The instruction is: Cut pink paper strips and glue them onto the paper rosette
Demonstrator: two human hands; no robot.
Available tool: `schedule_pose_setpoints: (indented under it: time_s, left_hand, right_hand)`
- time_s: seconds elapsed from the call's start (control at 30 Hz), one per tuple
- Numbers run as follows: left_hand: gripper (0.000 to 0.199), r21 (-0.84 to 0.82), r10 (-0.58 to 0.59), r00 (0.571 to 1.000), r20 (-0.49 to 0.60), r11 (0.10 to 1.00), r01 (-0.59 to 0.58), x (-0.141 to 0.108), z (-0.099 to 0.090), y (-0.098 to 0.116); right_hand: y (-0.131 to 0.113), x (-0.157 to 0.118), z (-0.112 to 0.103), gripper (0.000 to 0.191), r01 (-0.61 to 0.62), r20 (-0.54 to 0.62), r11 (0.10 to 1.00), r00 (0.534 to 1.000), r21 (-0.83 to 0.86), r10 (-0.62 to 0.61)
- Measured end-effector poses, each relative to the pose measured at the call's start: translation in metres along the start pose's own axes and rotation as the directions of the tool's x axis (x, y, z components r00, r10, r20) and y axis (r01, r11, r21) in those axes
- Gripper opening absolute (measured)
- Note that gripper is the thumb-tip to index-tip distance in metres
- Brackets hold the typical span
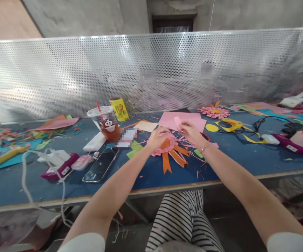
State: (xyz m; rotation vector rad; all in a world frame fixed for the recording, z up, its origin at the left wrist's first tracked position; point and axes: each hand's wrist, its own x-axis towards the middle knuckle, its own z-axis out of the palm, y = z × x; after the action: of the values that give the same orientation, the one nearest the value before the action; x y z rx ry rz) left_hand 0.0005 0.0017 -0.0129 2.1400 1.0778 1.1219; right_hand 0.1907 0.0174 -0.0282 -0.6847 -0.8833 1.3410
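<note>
The right hand [190, 132] pinches one pink paper strip [177, 122], its long axis slanting up and leftward. The left hand [158, 139] touches one pink rosette [172, 141] lying mid-tabletop [146, 178]; whether it grips, I cannot tell. At least three orange tails [166, 162] fan nearward and rightward. Leftward are one phone [101, 166] and one cup [110, 129]. Behind the blue tabletop stands one perforated metal screen [88, 70], then a grey wall [88, 17].

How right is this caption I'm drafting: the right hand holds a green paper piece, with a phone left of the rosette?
Not quite: the head view shows the right hand holding a pink paper piece, not green. The phone lies left of the rosette.
</note>
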Motion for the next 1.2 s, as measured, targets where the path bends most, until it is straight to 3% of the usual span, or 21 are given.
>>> schedule_pose_setpoints:
  time_s: [0.07, 0.13, 0.2, 0.27, 0.4, 0.6, 0.77, 0.9, 1.2]
  left_hand:
    - [0.026, 0.253, -0.091, 0.987, -0.129, 0.96, 0.122, 0.004, -0.013, -0.01]
    - [0.046, 0.45, -0.243, 0.949, -0.199, 0.838, 0.309, 0.008, -0.024, -0.024]
    - [0.062, 0.511, -0.449, 0.884, -0.132, 0.733, 0.449, 0.011, -0.032, -0.04]
    - [0.067, 0.512, -0.498, 0.867, -0.038, 0.735, 0.445, 0.013, -0.036, -0.052]
    - [0.067, 0.392, -0.46, 0.888, 0.013, 0.819, 0.419, 0.014, -0.035, -0.059]
    - [0.067, 0.097, -0.512, 0.852, 0.11, 0.859, 0.503, 0.014, -0.027, -0.055]
    - [0.058, 0.082, -0.426, 0.887, 0.175, 0.905, 0.418, 0.013, -0.024, -0.056]
    - [0.065, 0.026, -0.39, 0.874, 0.291, 0.916, 0.4, 0.009, -0.022, -0.049]
    - [0.063, -0.017, -0.228, 0.946, 0.23, 0.971, 0.238, 0.004, -0.022, -0.021]
  right_hand:
    - [-0.004, 0.004, -0.009, 0.028, 0.014, -0.071, 1.0, 0.997, -0.012, -0.015]
    - [-0.006, 0.009, -0.018, 0.029, 0.02, -0.108, 0.999, 0.994, -0.033, -0.024]
    - [-0.006, 0.013, -0.025, 0.029, 0.016, -0.119, 0.998, 0.993, -0.057, -0.023]
    - [-0.005, 0.015, -0.029, 0.03, 0.013, -0.115, 0.997, 0.993, -0.079, -0.022]
    - [-0.003, 0.017, -0.031, 0.031, 0.002, -0.111, 0.994, 0.994, -0.105, -0.014]
    - [-0.002, 0.015, -0.03, 0.032, -0.044, -0.148, 0.989, 0.989, -0.142, 0.023]
    - [0.006, 0.013, -0.029, 0.029, -0.051, -0.141, 0.962, 0.99, -0.27, 0.013]
    - [0.008, 0.014, -0.027, 0.03, -0.049, -0.125, 0.951, 0.992, -0.304, 0.011]
    - [-0.001, 0.015, -0.027, 0.03, -0.006, -0.171, 0.962, 0.984, -0.275, -0.043]
